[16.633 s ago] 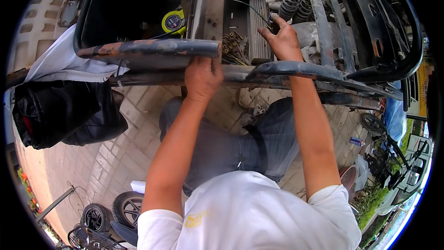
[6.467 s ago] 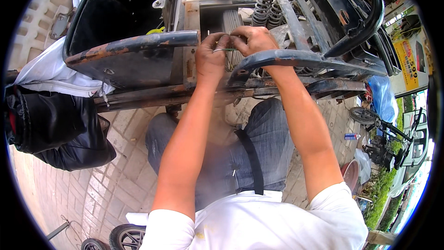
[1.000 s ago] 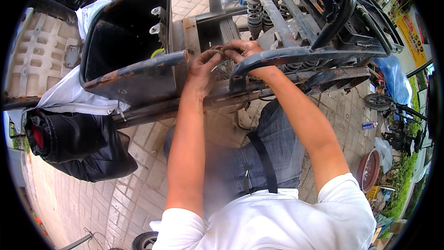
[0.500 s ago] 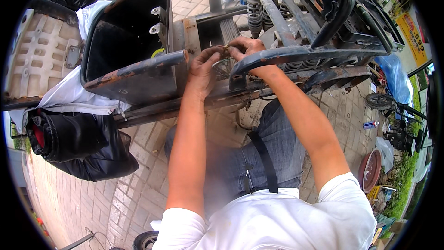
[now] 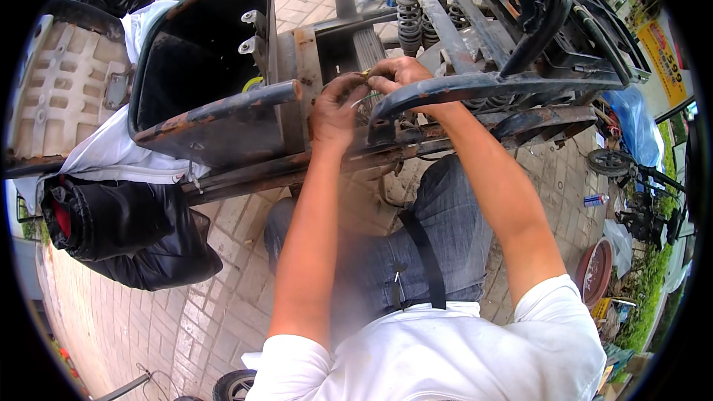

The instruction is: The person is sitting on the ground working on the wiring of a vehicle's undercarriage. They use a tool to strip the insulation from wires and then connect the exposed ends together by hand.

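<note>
My left hand (image 5: 336,113) and my right hand (image 5: 401,76) meet at their fingertips over the gap in a rusty black vehicle frame (image 5: 445,93). Both are closed in a pinch, with dirt-darkened fingers. A thin pale wire (image 5: 359,101) sticks out by my left fingers, and a tiny yellowish bit shows where the fingertips meet. What exactly lies between them is mostly hidden. My right wrist passes behind the bent black tube. A ribbed grey metal part (image 5: 368,48) sits in the gap just beyond my hands.
Left of my hands is an open black box (image 5: 200,67) with rusty edges. Black padded covers (image 5: 126,230) hang beside it. Coil springs (image 5: 408,26) stand within the frame. On the paving at right are a spray can (image 5: 595,200) and a reddish-brown basin (image 5: 595,273).
My left hand has turned and shifted slightly right, its forearm swinging right too. My right hand has moved a little right, still pinching near the left fingertips.
</note>
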A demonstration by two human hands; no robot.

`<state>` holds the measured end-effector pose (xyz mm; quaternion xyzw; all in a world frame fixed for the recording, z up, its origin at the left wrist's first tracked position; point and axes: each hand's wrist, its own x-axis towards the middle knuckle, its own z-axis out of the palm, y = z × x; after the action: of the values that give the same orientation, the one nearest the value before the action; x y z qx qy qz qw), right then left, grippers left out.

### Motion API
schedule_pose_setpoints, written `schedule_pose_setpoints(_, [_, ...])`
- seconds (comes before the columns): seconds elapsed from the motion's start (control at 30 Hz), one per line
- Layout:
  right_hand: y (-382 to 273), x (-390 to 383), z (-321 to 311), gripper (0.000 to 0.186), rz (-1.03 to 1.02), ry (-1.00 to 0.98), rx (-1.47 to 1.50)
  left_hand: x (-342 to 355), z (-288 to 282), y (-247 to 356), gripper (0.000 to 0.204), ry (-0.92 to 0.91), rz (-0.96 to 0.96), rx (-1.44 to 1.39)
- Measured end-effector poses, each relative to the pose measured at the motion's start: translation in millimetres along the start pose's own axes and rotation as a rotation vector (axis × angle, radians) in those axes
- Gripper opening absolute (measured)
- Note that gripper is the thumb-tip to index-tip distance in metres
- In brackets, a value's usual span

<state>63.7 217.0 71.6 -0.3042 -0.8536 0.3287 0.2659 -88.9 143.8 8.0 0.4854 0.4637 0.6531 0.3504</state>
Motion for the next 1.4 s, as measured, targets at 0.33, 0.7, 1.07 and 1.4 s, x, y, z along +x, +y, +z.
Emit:
schedule_pose_setpoints(0.33, [-6.6, -9.0, 7.1, 0.019, -0.056, 0.024, -0.212, 1.5, -3.0, 0.3, 0.011, -0.010, -0.122, -0.119])
schedule_pose_setpoints(0.7, [-7.4, -10.1, 4.5, 0.022, -0.166, -0.098, -0.532, 13.5, -8.1, -14.4, 0.014, -0.011, -0.305, -0.063])
schedule_pose_setpoints(1.07, [6.2, -16.8, 11.1, 0.026, -0.277, 0.227, -0.292, 9.1, -1.4, -11.7, 0.026, 0.061, -0.250, -0.108])
schedule_pose_setpoints(1.4, [15.2, -37.4, 30.1, 0.032, -0.109, 0.408, -0.387, 9.1, 0.4, -9.9, 0.021, 0.128, -0.297, -0.249])
